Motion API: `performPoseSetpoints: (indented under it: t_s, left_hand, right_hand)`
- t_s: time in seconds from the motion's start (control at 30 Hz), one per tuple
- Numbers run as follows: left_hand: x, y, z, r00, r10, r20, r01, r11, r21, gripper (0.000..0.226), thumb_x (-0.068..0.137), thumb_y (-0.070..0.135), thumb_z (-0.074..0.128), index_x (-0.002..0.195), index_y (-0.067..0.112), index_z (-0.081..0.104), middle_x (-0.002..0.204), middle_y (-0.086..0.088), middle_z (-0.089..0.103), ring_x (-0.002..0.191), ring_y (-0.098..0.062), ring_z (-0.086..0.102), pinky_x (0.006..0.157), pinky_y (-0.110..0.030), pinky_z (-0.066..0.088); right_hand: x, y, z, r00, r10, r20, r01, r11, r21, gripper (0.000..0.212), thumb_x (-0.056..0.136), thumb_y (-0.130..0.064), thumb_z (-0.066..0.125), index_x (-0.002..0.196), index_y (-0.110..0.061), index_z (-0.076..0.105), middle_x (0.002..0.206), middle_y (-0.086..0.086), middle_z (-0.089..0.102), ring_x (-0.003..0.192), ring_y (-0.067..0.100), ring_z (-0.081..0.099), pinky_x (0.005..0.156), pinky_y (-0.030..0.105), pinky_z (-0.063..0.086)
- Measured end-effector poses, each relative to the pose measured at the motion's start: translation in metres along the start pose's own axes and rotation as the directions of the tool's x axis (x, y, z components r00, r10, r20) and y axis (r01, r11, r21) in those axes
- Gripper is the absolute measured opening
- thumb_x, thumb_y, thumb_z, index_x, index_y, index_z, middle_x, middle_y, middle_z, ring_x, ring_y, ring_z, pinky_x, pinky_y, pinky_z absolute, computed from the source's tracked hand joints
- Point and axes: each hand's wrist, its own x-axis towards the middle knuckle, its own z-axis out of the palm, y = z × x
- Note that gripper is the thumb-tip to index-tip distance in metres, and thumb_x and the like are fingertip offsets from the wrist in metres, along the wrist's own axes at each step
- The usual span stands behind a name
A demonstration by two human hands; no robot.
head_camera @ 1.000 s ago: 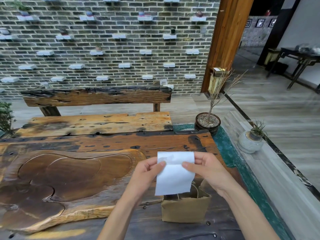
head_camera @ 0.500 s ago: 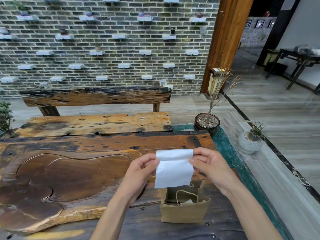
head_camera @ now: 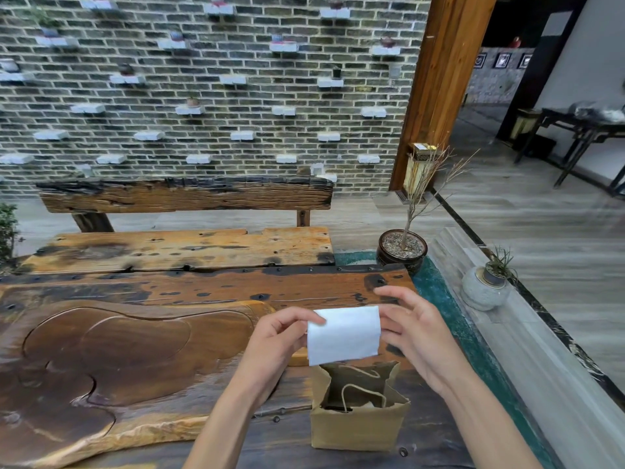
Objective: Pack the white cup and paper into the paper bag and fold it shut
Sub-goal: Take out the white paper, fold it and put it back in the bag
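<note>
**Q:** State the condition of both hands.

**A:** My left hand [head_camera: 277, 336] pinches the left edge of the white paper [head_camera: 343, 335] between thumb and fingers. My right hand [head_camera: 414, 330] grips the right edge, with the fingers behind the sheet. The paper is folded and hangs flat between the two hands, clear of the tabletop [head_camera: 203, 286].

**Q:** Where is the paper bag?

**A:** The paper bag [head_camera: 358, 428] stands upright on the tabletop directly below the paper, between my forearms. Its mouth is open, and the cord handles [head_camera: 363, 390] droop inside. I cannot tell whether the white cup is in it; the interior is dark.

**Q:** Describe the surface.

**A:** The tabletop is dark, weathered wood with bolt heads and black stains. To the left of my left hand lies a carved wooden tray [head_camera: 111, 360] with curved recesses, glossy as if wet.

**Q:** And the room?

**A:** Beyond my hands stands a rough plank bench [head_camera: 189, 245], then a grey brick wall [head_camera: 216, 96] with white bricks jutting out as small ledges. Beyond my right hand sits a dark pot [head_camera: 401, 252] holding a bare twig. Further right, a round grey planter [head_camera: 485, 289] rests on a stone ledge, past a wooden post [head_camera: 443, 79] and a plank floor.
</note>
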Motion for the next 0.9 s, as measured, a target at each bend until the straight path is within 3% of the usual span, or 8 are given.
performPoseSetpoints:
  t_s: [0.07, 0.17, 0.33, 0.43, 0.53, 0.67, 0.77, 0.9]
  left_hand:
    - [0.002, 0.000, 0.003, 1.000, 0.002, -0.011, -0.002, 1.000, -0.008, 0.029, 0.094, -0.006, 0.048, 0.084, 0.001, 0.074, 0.094, -0.007, 0.069, 0.092, -0.020, 0.062, 0.076, -0.029, 0.050]
    - [0.006, -0.001, 0.005, 1.000, -0.006, -0.004, 0.006, 1.000, -0.018, 0.032, 0.095, -0.005, 0.046, 0.083, 0.003, 0.075, 0.096, -0.010, 0.068, 0.092, -0.024, 0.062, 0.074, -0.031, 0.049]
    - [0.013, -0.002, 0.011, 0.997, -0.048, -0.062, 0.036, 0.984, -0.177, 0.029, 0.096, 0.001, 0.046, 0.107, 0.015, 0.069, 0.098, -0.015, 0.070, 0.092, -0.030, 0.064, 0.072, -0.038, 0.050]
    - [0.014, -0.002, 0.020, 0.984, -0.113, -0.134, 0.072, 0.958, -0.277, 0.029, 0.092, 0.026, 0.060, 0.120, 0.025, 0.059, 0.105, -0.012, 0.073, 0.093, -0.027, 0.069, 0.070, -0.040, 0.053]
    - [0.018, -0.007, 0.033, 0.979, -0.116, -0.166, 0.092, 0.985, -0.146, 0.043, 0.079, 0.044, 0.070, 0.110, 0.015, 0.068, 0.105, -0.014, 0.073, 0.089, -0.025, 0.068, 0.074, -0.042, 0.054]
    - [0.022, -0.010, 0.049, 0.968, -0.026, -0.251, 0.005, 0.996, -0.084, 0.023, 0.089, 0.032, 0.068, 0.091, 0.010, 0.072, 0.091, -0.015, 0.074, 0.080, -0.025, 0.066, 0.072, -0.044, 0.051]
    - [0.027, -0.007, 0.055, 0.945, 0.047, -0.325, -0.059, 0.998, -0.029, 0.018, 0.094, 0.022, 0.062, 0.086, 0.008, 0.068, 0.075, -0.004, 0.070, 0.070, -0.015, 0.062, 0.064, -0.037, 0.048]
    - [0.030, -0.004, 0.056, 0.910, 0.153, -0.385, -0.125, 0.988, 0.095, 0.017, 0.094, 0.025, 0.062, 0.082, 0.013, 0.066, 0.076, -0.010, 0.070, 0.066, -0.015, 0.063, 0.058, -0.035, 0.049]
  right_hand:
    - [0.002, 0.001, 0.002, 0.991, 0.134, 0.026, -0.136, 0.979, 0.151, 0.026, 0.097, -0.022, 0.058, 0.118, -0.008, 0.066, 0.110, 0.020, 0.074, 0.104, 0.034, 0.071, 0.092, 0.053, 0.055]
    - [0.002, 0.007, 0.007, 0.984, 0.170, 0.059, -0.166, 0.984, -0.059, 0.039, 0.088, -0.045, 0.065, 0.108, -0.013, 0.074, 0.108, 0.010, 0.076, 0.105, 0.027, 0.071, 0.095, 0.049, 0.055]
    - [0.004, 0.011, 0.020, 0.996, 0.049, -0.070, -0.060, 0.985, -0.160, 0.016, 0.091, -0.030, 0.067, 0.096, -0.018, 0.076, 0.096, -0.001, 0.077, 0.101, 0.021, 0.070, 0.090, 0.044, 0.058]
    - [0.004, 0.011, 0.028, 0.994, -0.013, -0.104, -0.003, 0.988, -0.151, 0.016, 0.092, -0.030, 0.065, 0.093, -0.017, 0.074, 0.091, -0.001, 0.077, 0.093, 0.019, 0.071, 0.075, 0.034, 0.052]
    - [0.004, 0.009, 0.037, 0.987, -0.089, -0.131, 0.074, 0.991, -0.112, 0.020, 0.093, -0.028, 0.064, 0.092, -0.009, 0.070, 0.085, 0.009, 0.074, 0.078, 0.019, 0.067, 0.067, 0.037, 0.047]
    - [0.008, 0.007, 0.053, 0.960, -0.171, -0.220, 0.159, 0.985, -0.071, 0.024, 0.093, -0.027, 0.065, 0.084, -0.005, 0.068, 0.069, 0.000, 0.067, 0.064, 0.009, 0.060, 0.057, 0.028, 0.044]
    - [0.013, 0.014, 0.061, 0.882, -0.334, -0.333, 0.247, 0.928, -0.278, 0.037, 0.094, -0.038, 0.061, 0.077, -0.006, 0.061, 0.065, 0.009, 0.062, 0.057, 0.020, 0.053, 0.054, 0.028, 0.040]
    - [0.016, 0.016, 0.067, 0.799, -0.471, -0.374, 0.291, 0.847, -0.444, 0.044, 0.096, -0.039, 0.056, 0.068, -0.005, 0.054, 0.062, 0.016, 0.057, 0.051, 0.018, 0.046, 0.047, 0.020, 0.030]
